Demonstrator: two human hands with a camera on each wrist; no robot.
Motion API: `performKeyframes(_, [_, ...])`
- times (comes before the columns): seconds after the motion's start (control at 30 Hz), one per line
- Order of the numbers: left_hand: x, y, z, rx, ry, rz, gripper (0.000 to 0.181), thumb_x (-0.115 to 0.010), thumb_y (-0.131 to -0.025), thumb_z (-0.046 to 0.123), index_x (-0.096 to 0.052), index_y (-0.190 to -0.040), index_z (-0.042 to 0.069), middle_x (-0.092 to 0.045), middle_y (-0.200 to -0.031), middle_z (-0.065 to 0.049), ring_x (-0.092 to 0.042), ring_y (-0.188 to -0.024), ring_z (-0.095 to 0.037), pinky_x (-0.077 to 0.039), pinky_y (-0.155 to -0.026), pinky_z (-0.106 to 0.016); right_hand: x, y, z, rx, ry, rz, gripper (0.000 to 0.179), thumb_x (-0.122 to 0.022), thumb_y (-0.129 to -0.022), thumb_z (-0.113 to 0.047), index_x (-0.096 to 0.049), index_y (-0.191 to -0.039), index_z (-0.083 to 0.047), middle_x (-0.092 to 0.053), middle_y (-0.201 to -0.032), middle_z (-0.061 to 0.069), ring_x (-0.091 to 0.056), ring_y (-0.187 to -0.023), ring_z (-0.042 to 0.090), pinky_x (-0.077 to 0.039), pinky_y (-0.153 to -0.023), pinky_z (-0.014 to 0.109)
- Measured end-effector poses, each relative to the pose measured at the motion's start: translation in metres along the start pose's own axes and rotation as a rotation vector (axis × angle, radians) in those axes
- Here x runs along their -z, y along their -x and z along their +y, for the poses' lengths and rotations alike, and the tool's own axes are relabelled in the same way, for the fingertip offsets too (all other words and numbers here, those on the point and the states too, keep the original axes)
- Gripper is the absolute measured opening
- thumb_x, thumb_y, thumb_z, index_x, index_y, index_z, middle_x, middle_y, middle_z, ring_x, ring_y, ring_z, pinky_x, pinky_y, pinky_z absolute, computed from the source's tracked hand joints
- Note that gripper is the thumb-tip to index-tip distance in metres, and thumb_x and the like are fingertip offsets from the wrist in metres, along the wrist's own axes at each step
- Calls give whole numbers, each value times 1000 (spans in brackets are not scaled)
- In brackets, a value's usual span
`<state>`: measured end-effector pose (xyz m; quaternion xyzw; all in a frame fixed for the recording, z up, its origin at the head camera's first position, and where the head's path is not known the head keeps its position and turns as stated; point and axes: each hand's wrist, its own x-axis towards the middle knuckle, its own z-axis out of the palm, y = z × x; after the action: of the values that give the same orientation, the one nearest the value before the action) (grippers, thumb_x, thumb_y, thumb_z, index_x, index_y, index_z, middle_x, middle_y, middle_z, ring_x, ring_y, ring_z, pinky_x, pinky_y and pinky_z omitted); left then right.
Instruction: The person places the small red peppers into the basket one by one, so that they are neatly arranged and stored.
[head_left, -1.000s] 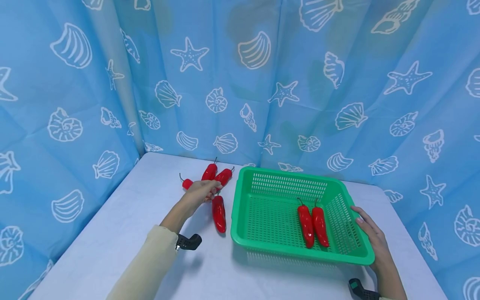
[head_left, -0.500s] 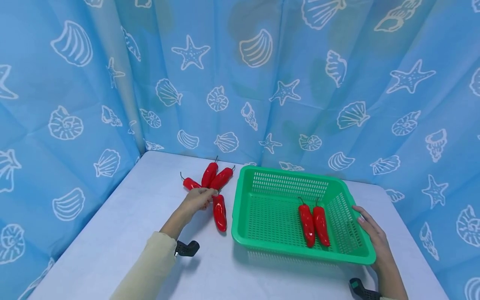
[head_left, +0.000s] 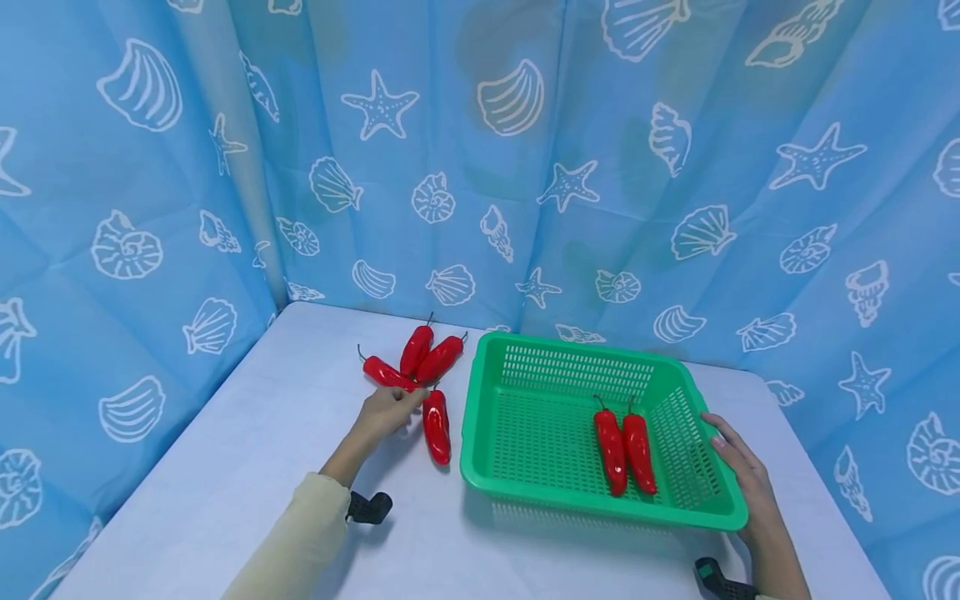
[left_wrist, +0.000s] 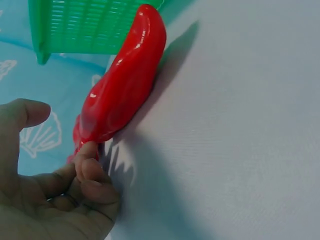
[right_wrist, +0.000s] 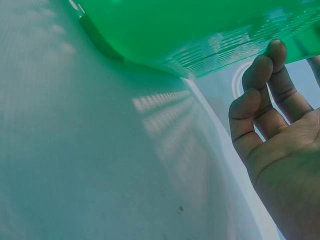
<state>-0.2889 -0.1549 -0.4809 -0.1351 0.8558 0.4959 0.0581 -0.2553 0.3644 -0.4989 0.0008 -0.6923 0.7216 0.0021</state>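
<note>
My left hand (head_left: 386, 412) is at the stem end of the nearest red chili pepper (head_left: 437, 427) on the table. In the left wrist view a fingertip touches this pepper (left_wrist: 125, 75) near its top, while the thumb (left_wrist: 32, 113) stands apart from it. Just beyond lie a left pepper (head_left: 386, 371), a middle pepper (head_left: 416, 350) and a right pepper (head_left: 441, 358). My right hand (head_left: 753, 483) holds the right side of a green plastic basket (head_left: 562, 493), fingers (right_wrist: 257, 72) against its outer wall. Two red peppers (head_left: 611, 450) lie inside the basket.
A white-covered table (head_left: 247, 417) carries everything. Blue shell-print curtains (head_left: 450, 167) stand behind it and along both sides. The basket's front edge casts a shadow on the cloth.
My left hand has drawn back a little toward me and left, from over the far peppers to the nearest pepper's stem end, uncovering the left pepper. Right hand and basket stay put.
</note>
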Motion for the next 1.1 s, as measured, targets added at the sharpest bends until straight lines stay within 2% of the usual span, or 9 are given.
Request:
performKeyframes(0.27, [-3,2,0,13,-59,-39,44,-76,-83,44,-64,-101,5,-63,-90,-8,-62,-79,-24,-53,-66,-29,-1,1,-1,5,-12,-7,49,-48,-106,-33,-39,-153,-27,-57,-123,-19,-67,-100,5,-59,-73,32])
performKeyframes(0.47, [-9,1,1,-19,-91,-43,38,-76,-82,42,-62,-80,7,-63,-76,-9,-58,-72,-23,-47,-62,-28,-1,2,-1,-4,-5,-10,49,-48,-106,-33,-38,-154,-28,-56,-123,-19,-67,-101,4,-59,-74,33])
performKeyframes(0.6, [-12,2,4,-25,-114,-24,39,-80,-79,41,-57,-72,9,-60,-69,-10,-54,-64,-21,-41,-59,-27,-1,1,-1,-10,-9,-5,49,-49,-106,-34,-39,-153,-29,-56,-123,-20,-67,-101,4,-59,-74,33])
performKeyframes(0.73, [-14,3,6,-21,-126,-7,37,-83,-76,36,-57,-74,9,-59,-66,-9,-53,-59,-20,-41,-57,-25,0,0,0,-5,-15,-7,48,-49,-106,-33,-39,-153,-29,-56,-124,-19,-67,-100,5,-59,-74,33])
performKeyframes(0.9, [-13,3,4,-24,-109,1,36,-84,-75,33,-59,-81,8,-61,-71,-9,-57,-66,-23,-44,-59,-26,0,-1,0,-6,-7,-8,48,-48,-106,-34,-39,-153,-29,-56,-123,-18,-67,-99,6,-59,-73,34])
performKeyframes(1.1, [-8,5,2,-28,-87,-36,34,-81,-79,35,-62,-84,7,-64,-78,-7,-59,-72,-23,-48,-63,-28,1,-1,0,-36,6,8,49,-49,-105,-37,-39,-153,-32,-56,-121,-21,-68,-98,5,-59,-74,34])
